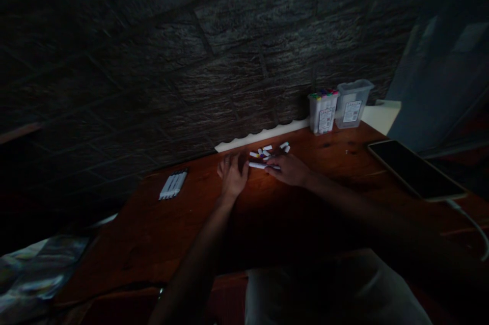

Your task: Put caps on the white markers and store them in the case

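Observation:
My right hand (289, 169) is closed on a white marker (257, 165), which lies nearly level just above or on the wooden table. The marker's left end points at the thumb of my left hand (233, 174); whether they touch I cannot tell. My left hand rests on the table with its fingers apart and nothing in it. Just beyond the marker lie several loose white marker caps (267, 147) with coloured ends, partly hidden by my right hand. Over to the left, several white markers (173, 184) lie side by side in a row.
A clear box full of markers (323, 113) stands by the wall, beside another clear box (353, 106) with a label. A dark-screened tablet (416, 169) with a white cable (471, 223) lies on the right of the wooden table (160, 238). A white scalloped strip (263, 134) runs along the back.

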Demonstrator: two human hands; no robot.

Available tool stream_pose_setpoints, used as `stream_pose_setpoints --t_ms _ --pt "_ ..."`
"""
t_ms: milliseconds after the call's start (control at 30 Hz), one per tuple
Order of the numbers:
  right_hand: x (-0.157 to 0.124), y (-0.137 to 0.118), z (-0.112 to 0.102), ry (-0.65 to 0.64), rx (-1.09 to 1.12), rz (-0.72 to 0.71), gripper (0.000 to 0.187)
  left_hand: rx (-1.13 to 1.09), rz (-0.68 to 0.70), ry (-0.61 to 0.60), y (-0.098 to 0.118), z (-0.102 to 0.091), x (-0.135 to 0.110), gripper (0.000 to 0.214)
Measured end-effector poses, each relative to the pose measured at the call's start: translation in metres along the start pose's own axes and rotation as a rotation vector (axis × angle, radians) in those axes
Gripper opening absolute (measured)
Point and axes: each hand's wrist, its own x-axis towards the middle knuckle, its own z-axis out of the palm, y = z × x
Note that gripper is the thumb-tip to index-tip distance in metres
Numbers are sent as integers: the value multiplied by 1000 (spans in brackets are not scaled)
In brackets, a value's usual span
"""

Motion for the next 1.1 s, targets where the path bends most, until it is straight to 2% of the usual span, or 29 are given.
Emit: stream_pose_setpoints --t_ms 167,233,333,433,633,833,967,1100 --pt "1 1 -3 81 87 -32 25 -33 29 25 -1 -2 0 53" --pt "1 2 -3 59 138 -107 23 -44 73 43 -2 -2 0 52" --pt "1 4 -1 17 200 -179 18 -44 103 54 -2 -2 0 39" --pt "1 4 0 36 214 -174 16 -44 99 48 -1 -3 0 30" --pt "3 3 0 161 201 -124 24 -37 133 29 1 -2 0 31" --pt "2 1 -3 123 257 -150 12 -73 163 26 2 -3 -1 33" --pt "0 -2 -2 85 202 -164 16 -104 195 25 5 -6 -2 29" --pt "-4 -10 -5 64 25 -130 21 -125 222 16 11 -8 -3 24"
